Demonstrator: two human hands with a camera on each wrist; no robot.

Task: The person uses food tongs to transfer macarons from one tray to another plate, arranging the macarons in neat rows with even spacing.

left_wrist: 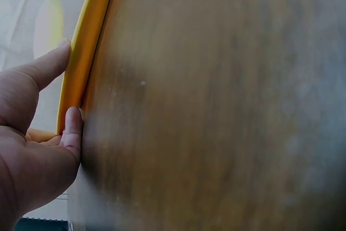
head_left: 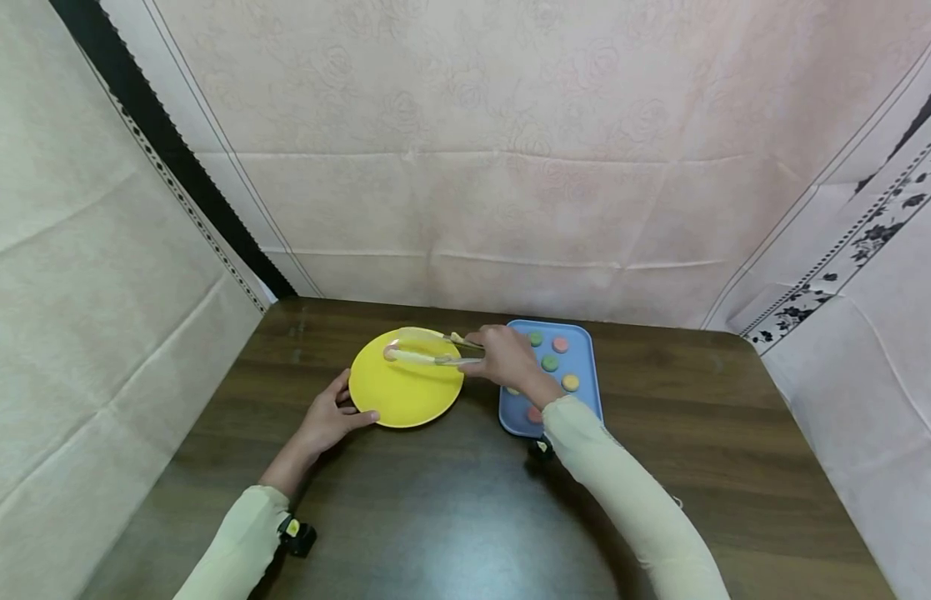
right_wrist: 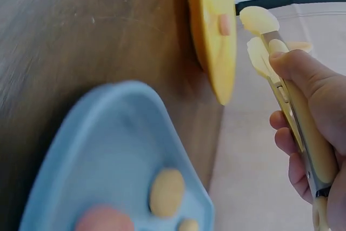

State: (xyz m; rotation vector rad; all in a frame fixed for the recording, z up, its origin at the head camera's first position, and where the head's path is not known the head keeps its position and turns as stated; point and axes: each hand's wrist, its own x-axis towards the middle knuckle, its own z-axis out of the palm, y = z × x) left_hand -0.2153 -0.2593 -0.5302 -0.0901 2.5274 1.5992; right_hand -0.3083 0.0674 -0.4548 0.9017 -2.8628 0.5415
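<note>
Tongs point(right_wrist: 311, 139): gripped by right hand point(head_left: 508, 360), tips leftward over plate. Plate point(head_left: 405, 396): rim pinched by left hand point(head_left: 326, 421); pink disc point(right_wrist: 224, 24) contained. Tray point(head_left: 584, 357): below right wrist; green, pink, yellow discs point(head_left: 549, 363) contained.

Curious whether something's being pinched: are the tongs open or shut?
Open: the tongs have their two tips apart in the right wrist view.

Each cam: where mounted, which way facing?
Head: on the head, looks forward and down at yellow plate and blue tray; left grip, right grip and sleeves show.
Left wrist: on that wrist, looks along the left grip at plate edge and tabletop.
Right wrist: on that wrist, looks past the right grip and tongs toward plate and tray.
Shared: head and right wrist show tray; all three, the plate.
</note>
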